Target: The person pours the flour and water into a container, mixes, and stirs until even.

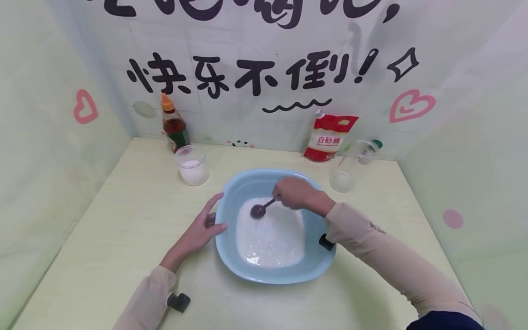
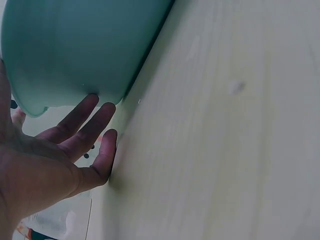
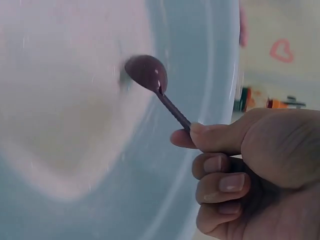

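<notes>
A light blue basin (image 1: 224, 256) stands on the table with milky white liquid (image 1: 270, 243) in its bottom. My right hand (image 1: 294, 192) is above the basin's far right side and pinches the thin handle of a dark brown spoon (image 1: 258, 211) between thumb and forefinger. In the right wrist view the spoon's round bowl (image 3: 147, 72) is over the liquid; whether it touches cannot be told. At the basin's left rim is my left hand (image 1: 200, 233), fingers spread along the outside and thumb tip on the rim. The left wrist view shows fairly straight fingers (image 2: 82, 132) by the basin's outer wall.
Behind the basin to the left stand a sauce bottle (image 1: 175, 126) with an orange cap and a clear tub (image 1: 192, 166) of white contents. At the back right are a red-and-white sugar pouch (image 1: 327, 139), a clear container (image 1: 346, 169) and a green-capped jar (image 1: 368, 153).
</notes>
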A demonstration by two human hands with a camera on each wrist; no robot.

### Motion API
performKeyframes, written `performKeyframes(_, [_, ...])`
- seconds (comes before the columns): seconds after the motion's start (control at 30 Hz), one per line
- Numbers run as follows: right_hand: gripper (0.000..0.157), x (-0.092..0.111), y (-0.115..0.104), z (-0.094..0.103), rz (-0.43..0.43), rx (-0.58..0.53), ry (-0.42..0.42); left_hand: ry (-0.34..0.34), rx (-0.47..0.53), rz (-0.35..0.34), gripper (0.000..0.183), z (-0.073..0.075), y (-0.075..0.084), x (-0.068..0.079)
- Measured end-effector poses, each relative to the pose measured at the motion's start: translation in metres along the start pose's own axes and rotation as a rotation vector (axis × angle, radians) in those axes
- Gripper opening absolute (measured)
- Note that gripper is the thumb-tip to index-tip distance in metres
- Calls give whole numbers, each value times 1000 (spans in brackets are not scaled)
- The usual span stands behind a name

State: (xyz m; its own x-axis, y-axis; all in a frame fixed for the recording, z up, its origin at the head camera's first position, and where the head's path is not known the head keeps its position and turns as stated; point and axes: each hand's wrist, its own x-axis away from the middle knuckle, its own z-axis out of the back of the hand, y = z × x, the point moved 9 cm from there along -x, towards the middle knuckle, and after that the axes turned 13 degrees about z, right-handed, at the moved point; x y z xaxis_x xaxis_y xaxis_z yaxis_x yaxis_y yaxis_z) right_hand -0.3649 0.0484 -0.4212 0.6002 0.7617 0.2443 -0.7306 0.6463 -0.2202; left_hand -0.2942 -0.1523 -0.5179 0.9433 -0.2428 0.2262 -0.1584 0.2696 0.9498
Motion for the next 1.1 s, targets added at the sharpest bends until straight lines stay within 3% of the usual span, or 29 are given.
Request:
performKeyframes(0.2, [10,18,-21,-27,-18,-128,-213,0,-5,3,78,1,0,1])
performKeyframes(0.37, [5,41,-2,-27,-77,-117,-314,8,-13,11,78,2,0,1])
performKeyframes(0.47, [4,47,20,-15,-131,-85,-274,1,-10,-1,78,2,0,0])
performKeyframes(0.6, [2,45,44,5,-188,-85,-121,-3,-9,-10,79,0,0,-1])
performKeyframes(0.73, [9,31,49,11,-175,-100,-5,-3,-14,-8,78,-1,-2,-1])
performKeyframes(0.93, [17,11,22,1,-37,-49,-30,-2,-19,4,78,-2,-1,-1])
performKeyframes(1.1, [14,16,-7,-17,65,-92,-111,1,-24,3,78,0,0,0])
